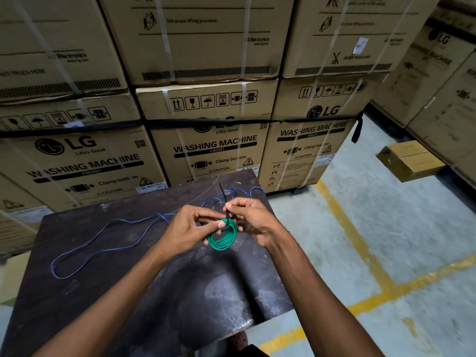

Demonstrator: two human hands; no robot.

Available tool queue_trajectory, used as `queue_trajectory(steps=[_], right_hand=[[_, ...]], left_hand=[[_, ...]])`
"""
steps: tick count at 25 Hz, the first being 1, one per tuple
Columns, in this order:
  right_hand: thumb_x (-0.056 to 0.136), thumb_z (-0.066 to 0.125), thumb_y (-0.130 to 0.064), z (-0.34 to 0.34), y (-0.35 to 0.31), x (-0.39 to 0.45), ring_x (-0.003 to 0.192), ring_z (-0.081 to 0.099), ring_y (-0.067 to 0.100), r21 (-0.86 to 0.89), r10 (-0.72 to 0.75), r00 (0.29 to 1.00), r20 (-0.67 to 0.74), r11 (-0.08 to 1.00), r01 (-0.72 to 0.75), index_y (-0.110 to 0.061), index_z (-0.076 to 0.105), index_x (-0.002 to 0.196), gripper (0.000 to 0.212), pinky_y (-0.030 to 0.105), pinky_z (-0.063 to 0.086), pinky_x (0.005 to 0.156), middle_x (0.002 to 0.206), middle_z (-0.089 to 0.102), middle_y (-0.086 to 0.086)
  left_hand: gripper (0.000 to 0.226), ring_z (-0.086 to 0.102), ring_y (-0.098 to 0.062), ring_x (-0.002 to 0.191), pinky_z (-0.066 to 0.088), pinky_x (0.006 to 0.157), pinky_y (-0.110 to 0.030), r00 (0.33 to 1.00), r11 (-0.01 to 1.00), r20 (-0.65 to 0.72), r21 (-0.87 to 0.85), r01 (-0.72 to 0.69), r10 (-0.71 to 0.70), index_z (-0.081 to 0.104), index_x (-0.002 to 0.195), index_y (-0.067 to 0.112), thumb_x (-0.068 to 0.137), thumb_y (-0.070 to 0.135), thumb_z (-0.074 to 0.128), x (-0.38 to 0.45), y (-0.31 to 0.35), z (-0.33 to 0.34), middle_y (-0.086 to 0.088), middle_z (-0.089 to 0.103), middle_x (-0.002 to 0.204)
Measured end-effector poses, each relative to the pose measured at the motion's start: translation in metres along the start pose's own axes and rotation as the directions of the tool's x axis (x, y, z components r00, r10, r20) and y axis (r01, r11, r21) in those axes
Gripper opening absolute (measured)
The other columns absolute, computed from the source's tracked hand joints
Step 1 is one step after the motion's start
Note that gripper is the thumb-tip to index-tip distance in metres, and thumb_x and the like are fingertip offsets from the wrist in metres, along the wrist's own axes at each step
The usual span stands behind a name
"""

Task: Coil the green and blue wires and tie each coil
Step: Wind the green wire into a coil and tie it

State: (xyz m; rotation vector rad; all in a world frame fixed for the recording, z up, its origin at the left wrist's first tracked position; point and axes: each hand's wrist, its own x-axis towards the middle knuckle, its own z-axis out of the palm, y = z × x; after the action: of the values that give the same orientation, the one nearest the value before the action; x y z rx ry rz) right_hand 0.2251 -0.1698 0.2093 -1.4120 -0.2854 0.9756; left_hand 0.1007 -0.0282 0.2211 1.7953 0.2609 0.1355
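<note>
Hands meet above the dark worktop (159,292): the green wire coil (223,238) is pinched by the left hand (190,229), while a black tie (224,199) at its top is gripped by the right hand (253,220). One blue wire (103,229) lies uncoiled behind, before stacked cartons (213,148).

green coil (223,239): upper left part hidden behind left hand (189,228) fingers.
black tie (224,202): lower end lost between both hands.
upper cartons (201,34): cut by top edge, small print blurred.
forearms: cropped at bottom edge.
</note>
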Motion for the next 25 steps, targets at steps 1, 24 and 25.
queue_trajectory(steps=[1,24,25], right_hand=[[0.099,0.059,-0.009,0.003,0.002,0.0,0.052,0.045,0.006,0.004,-0.012,1.0,-0.011,1.0,0.012,-0.016,0.066,0.077,0.024,0.022,0.026,0.048,0.062,0.058,-0.005],[0.103,0.055,-0.042,-0.02,0.064,0.0,0.048,0.065,0.018,0.08,0.344,0.939,0.014,0.935,-0.344,-0.013,0.061,0.104,0.029,0.023,0.052,0.044,0.072,0.072,0.015],[0.102,0.056,-0.041,-0.024,0.068,0.001,0.049,0.067,0.018,0.111,0.367,0.93,0.007,0.924,-0.366,-0.013,0.062,0.103,0.028,0.024,0.054,0.046,0.075,0.074,0.016]], left_hand=[[0.017,0.062,-0.001,0.054,0.051,0.045,-0.02,1.0,1.0,-0.001,0.002,0.0,0.0,0.08,0.097,0.017,0.088,0.004,0.075,0.0,0.0,0.0,-0.001,0.079,0.076],[0.029,0.07,-0.001,0.076,0.052,0.069,-0.017,0.987,0.913,-0.075,0.394,-0.104,0.144,0.081,0.104,0.028,0.084,0.046,0.07,-0.001,-0.065,0.009,0.013,0.079,0.088],[0.035,0.067,-0.001,0.074,0.049,0.068,-0.017,0.983,0.868,-0.032,0.474,-0.145,0.181,0.08,0.107,0.03,0.086,0.052,0.066,0.0,-0.071,0.012,0.012,0.077,0.085]])
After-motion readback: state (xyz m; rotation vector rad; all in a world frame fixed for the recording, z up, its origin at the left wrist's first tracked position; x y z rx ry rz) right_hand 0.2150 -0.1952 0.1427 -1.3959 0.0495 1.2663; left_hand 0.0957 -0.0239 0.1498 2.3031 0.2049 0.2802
